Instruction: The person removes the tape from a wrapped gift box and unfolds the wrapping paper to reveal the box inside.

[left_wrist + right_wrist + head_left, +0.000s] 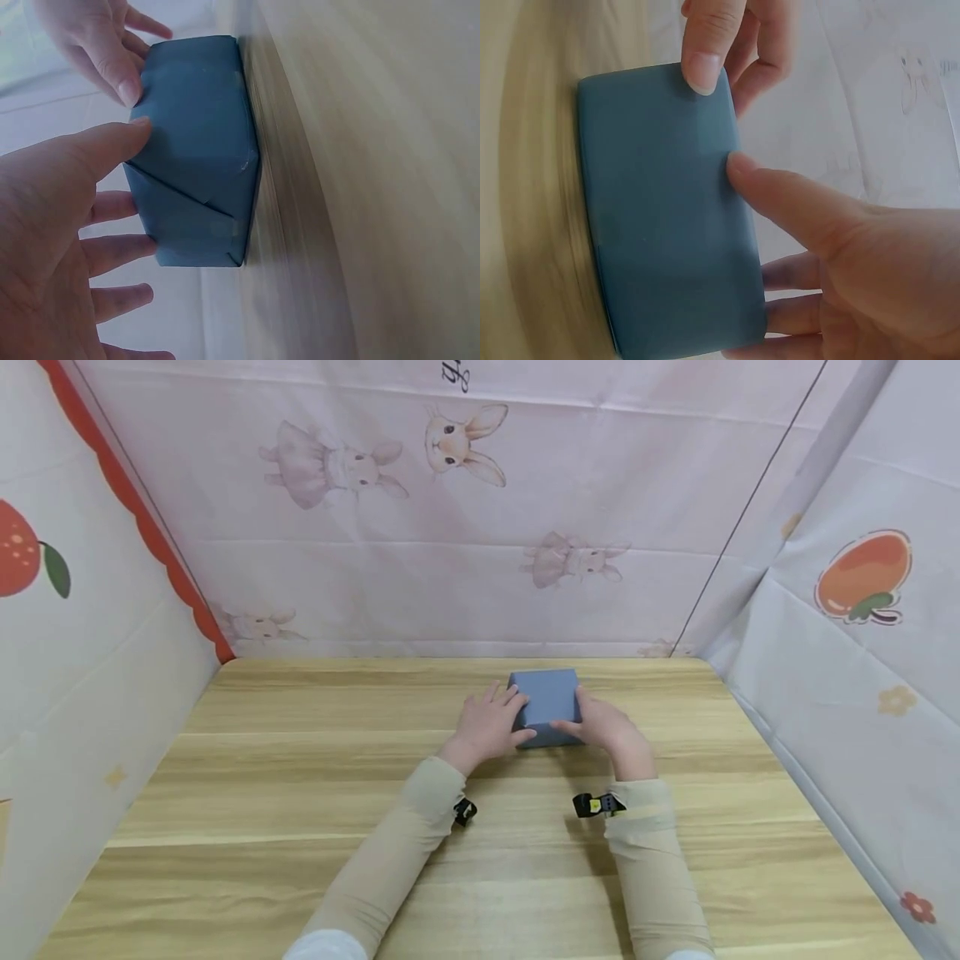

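Observation:
A blue wrapped box (546, 697) rests on the wooden table near its back edge, with both hands around it. My left hand (486, 727) holds its left front corner, thumb at the front edge and fingers spread along the left end. In the left wrist view the lower fingers of the left hand (45, 232) stand apart from the box (191, 112). At the right front corner, my right hand (611, 731) holds the box with thumb on the front and fingers along the right end. The right wrist view shows the smooth front of the box (667, 217).
Wooden table (495, 860) spreads in front of the box. A pink rabbit-print cloth (420, 577) hangs right behind the table, and white fruit-print cloths (817, 668) line both sides. Black straps (597, 805) sit at the wrists over beige sleeves.

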Demonstrator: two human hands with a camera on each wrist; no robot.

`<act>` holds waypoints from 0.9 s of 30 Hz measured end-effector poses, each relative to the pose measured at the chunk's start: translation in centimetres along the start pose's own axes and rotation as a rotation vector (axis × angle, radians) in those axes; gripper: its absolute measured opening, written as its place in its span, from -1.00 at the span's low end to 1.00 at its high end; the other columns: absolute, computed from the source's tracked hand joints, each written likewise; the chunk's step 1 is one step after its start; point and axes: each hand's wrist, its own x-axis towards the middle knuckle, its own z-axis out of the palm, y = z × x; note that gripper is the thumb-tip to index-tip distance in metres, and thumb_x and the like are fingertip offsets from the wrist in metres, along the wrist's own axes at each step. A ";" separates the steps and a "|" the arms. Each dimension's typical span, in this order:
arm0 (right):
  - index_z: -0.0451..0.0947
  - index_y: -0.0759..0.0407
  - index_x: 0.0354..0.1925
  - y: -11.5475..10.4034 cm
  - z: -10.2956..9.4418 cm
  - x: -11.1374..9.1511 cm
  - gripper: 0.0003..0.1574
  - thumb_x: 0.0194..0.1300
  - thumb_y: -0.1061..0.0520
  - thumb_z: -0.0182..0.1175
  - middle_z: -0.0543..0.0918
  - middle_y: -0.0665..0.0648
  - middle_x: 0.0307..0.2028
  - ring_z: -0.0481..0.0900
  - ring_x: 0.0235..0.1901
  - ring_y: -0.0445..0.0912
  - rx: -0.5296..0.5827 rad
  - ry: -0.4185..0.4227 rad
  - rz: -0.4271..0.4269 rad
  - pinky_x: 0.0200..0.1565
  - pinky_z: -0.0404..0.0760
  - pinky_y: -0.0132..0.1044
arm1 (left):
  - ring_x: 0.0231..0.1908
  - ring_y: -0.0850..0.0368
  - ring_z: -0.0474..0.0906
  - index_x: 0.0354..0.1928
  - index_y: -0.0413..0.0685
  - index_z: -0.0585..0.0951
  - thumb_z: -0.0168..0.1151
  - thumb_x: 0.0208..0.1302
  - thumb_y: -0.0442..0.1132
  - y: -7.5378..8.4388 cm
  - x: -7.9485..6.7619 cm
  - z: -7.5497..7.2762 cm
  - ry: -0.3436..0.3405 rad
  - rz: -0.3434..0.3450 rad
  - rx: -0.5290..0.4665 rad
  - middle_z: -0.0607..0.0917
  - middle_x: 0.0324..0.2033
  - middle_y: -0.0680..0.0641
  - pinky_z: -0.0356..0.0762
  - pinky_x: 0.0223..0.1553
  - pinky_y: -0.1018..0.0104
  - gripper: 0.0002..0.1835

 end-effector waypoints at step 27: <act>0.05 0.41 0.45 -6.2 3.3 -0.2 0.18 0.31 -0.47 0.00 0.39 0.45 0.30 0.46 0.24 0.29 -0.226 0.177 -0.093 0.12 0.53 0.15 | 0.50 -0.18 0.04 0.42 0.20 0.30 0.14 0.31 0.25 -5.1 -4.9 -1.2 0.036 -0.031 -0.070 0.23 0.48 -0.05 0.15 0.30 -0.40 -0.30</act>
